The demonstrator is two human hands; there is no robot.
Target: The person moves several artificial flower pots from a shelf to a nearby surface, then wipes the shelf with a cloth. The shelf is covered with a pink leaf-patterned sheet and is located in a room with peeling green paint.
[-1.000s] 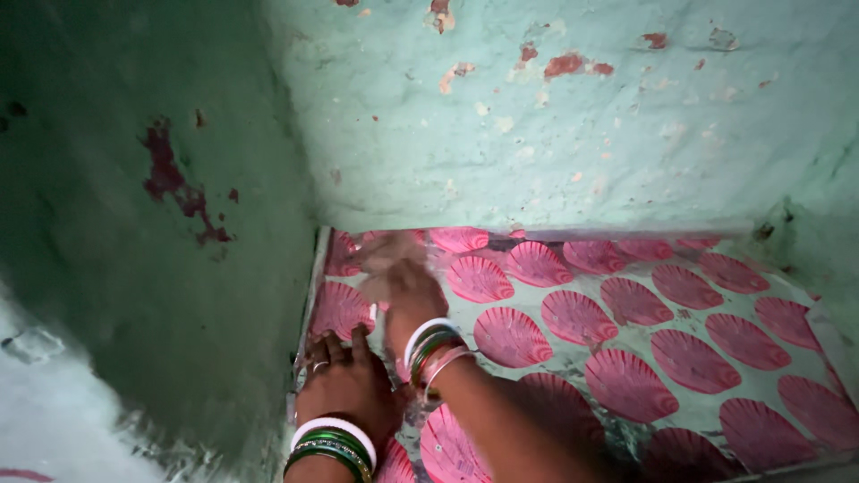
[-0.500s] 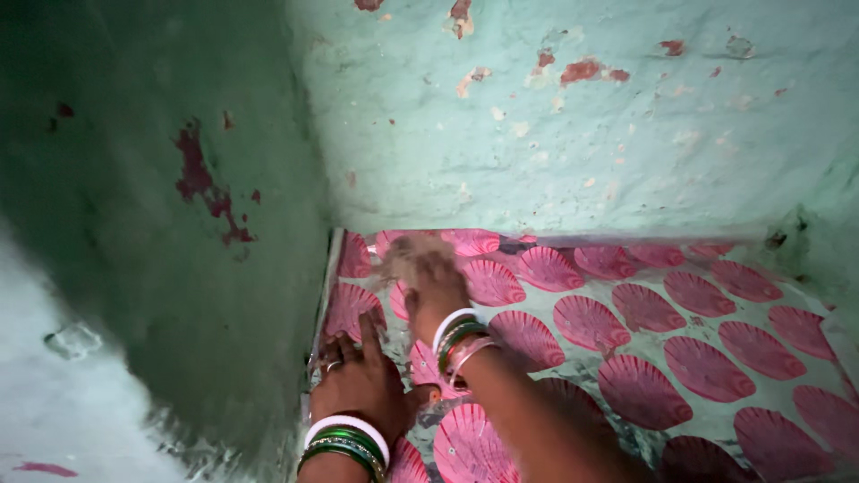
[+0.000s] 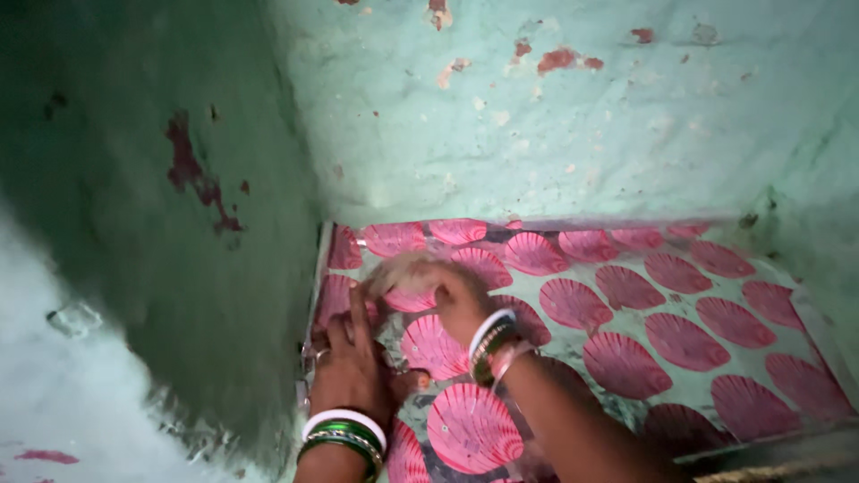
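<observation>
A plastic sheet (image 3: 680,304) printed with pink shells on a pale ground lines the floor of a niche in a green wall. My left hand (image 3: 353,358) lies flat on the sheet near its left edge, fingers spread, with white and green bangles at the wrist. My right hand (image 3: 452,300) reaches across to the sheet's back left part, its fingers pointing left and blurred by motion. A pale patch shows at its fingertips; I cannot tell whether that is a cloth or the fingers themselves.
The niche is closed by a rough green back wall (image 3: 555,134) with peeling red patches and a dark left side wall (image 3: 161,224) right beside my left hand. A right side wall (image 3: 805,206) bounds the sheet. A strip of rope (image 3: 778,470) shows at the bottom right.
My right hand has swept from the back left corner toward me and slightly right over the sheet. My left hand has stayed pressed near the left edge. The view shifted slightly.
</observation>
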